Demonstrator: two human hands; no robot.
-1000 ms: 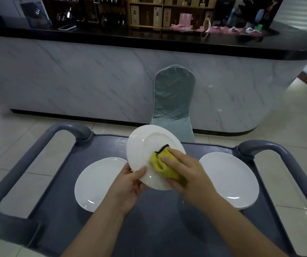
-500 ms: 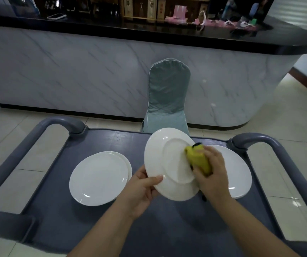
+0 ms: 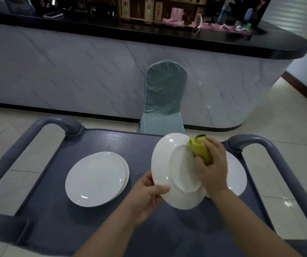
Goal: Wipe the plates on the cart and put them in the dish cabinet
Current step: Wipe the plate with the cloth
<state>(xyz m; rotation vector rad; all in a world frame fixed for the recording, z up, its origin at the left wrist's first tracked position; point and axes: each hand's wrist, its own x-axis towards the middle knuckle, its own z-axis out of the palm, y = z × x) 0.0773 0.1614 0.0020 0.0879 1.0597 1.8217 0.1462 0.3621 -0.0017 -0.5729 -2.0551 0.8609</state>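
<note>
Left hand (image 3: 147,193) pinches the lower rim of a tilted plate (image 3: 169,173) above the cart (image 3: 111,141). Right hand (image 3: 212,167) grips a yellow cloth (image 3: 201,152) against its underside. A plate stack (image 3: 95,179) lies left, and a lone plate (image 3: 236,175) lies right.

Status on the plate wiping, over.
Left grip holds raised plate by rim. Right grip presses yellow cloth against it. Other plates flat on cart, nothing blocking.

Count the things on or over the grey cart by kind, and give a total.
Glossy white round plates: 4 (left stack showing two rims, held plate, right plate)
Yellow wiping cloth: 1
Total: 5
</note>
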